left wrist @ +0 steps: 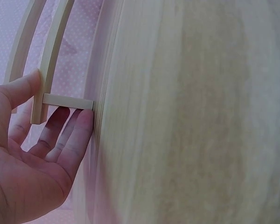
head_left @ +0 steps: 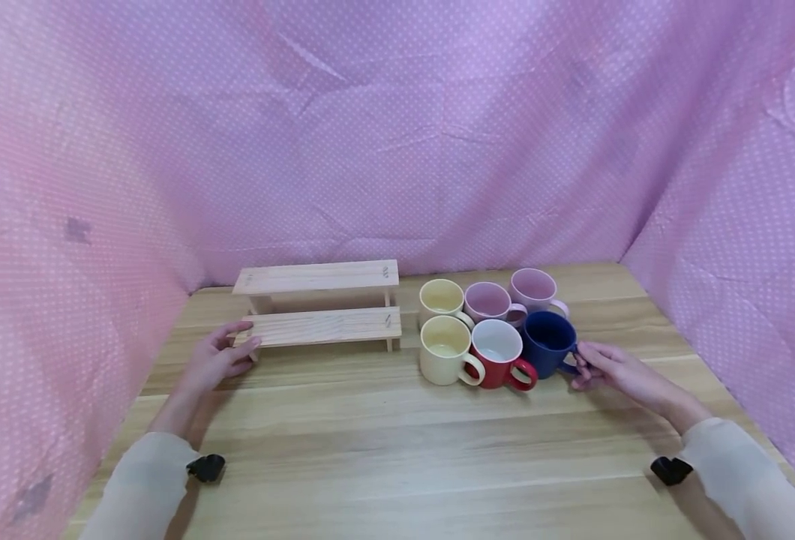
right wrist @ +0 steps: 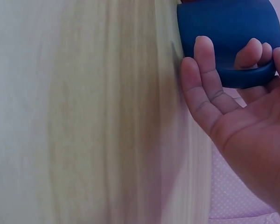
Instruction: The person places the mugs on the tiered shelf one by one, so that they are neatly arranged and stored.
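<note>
The navy mug stands beside the red mug; being probably rigid, breakable ceramic, it is safest held by the handle, which the right hand pinches. The left hand grips the wooden rack.

Right hand grips blue mug by handle.

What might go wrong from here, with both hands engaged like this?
Lifting the round, dark blue mug might knock the white-lined red mug close beside it. The right hand holds the blue mug at its handle side, so it could tilt. The left hand grips one end of the pale wooden two-step rack, so a tug might skew it.
</note>
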Demonstrator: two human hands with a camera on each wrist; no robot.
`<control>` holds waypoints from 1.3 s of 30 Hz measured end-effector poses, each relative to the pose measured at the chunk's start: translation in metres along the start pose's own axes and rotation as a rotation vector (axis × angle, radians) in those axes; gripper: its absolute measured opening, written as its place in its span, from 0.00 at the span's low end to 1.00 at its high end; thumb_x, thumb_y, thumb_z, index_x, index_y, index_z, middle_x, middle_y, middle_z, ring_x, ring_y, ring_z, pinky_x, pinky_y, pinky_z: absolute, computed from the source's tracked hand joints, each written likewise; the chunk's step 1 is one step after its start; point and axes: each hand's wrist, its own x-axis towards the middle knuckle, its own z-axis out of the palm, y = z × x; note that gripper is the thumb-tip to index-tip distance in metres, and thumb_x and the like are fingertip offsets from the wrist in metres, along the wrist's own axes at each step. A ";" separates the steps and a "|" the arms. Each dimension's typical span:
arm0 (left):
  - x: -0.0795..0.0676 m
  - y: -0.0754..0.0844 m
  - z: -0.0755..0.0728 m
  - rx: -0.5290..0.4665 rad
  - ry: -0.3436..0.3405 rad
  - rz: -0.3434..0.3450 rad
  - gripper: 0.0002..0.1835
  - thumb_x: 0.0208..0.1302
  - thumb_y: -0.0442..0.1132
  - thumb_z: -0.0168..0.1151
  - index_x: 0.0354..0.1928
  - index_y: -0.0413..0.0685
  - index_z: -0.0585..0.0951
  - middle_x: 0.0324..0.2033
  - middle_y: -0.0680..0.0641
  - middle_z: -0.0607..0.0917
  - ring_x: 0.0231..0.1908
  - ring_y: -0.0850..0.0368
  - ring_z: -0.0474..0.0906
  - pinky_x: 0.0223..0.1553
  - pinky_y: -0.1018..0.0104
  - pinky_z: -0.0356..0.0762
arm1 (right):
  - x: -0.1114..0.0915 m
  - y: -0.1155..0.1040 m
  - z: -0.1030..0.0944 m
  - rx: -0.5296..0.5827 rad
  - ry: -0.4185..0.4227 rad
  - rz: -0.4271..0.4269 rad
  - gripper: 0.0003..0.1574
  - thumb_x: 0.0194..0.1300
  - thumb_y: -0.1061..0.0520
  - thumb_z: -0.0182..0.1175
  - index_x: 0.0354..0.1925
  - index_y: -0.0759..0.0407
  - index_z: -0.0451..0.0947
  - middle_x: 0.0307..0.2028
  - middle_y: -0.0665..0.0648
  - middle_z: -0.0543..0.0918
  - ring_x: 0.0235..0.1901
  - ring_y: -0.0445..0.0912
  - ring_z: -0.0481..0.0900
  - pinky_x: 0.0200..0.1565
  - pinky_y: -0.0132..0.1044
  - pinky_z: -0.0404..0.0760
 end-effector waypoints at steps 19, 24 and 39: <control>0.000 0.002 -0.002 -0.053 -0.019 -0.005 0.35 0.69 0.41 0.69 0.73 0.40 0.66 0.39 0.47 0.71 0.37 0.62 0.82 0.46 0.64 0.86 | -0.009 0.001 0.006 -0.045 0.030 -0.049 0.26 0.86 0.55 0.29 0.37 0.74 0.60 0.28 0.62 0.70 0.39 0.58 0.84 0.48 0.44 0.87; -0.006 0.000 -0.011 -0.017 -0.010 -0.016 0.35 0.68 0.43 0.69 0.73 0.42 0.67 0.40 0.47 0.71 0.37 0.63 0.82 0.46 0.64 0.86 | -0.007 -0.013 0.005 -0.061 0.036 -0.040 0.27 0.86 0.54 0.30 0.38 0.75 0.61 0.29 0.57 0.70 0.40 0.59 0.84 0.48 0.47 0.86; -0.003 0.001 -0.002 -0.002 -0.017 -0.030 0.40 0.68 0.47 0.69 0.75 0.39 0.62 0.44 0.45 0.68 0.40 0.63 0.81 0.49 0.64 0.85 | -0.009 -0.086 0.004 -0.037 0.048 -0.168 0.20 0.85 0.59 0.31 0.39 0.70 0.64 0.31 0.54 0.72 0.39 0.53 0.85 0.50 0.43 0.86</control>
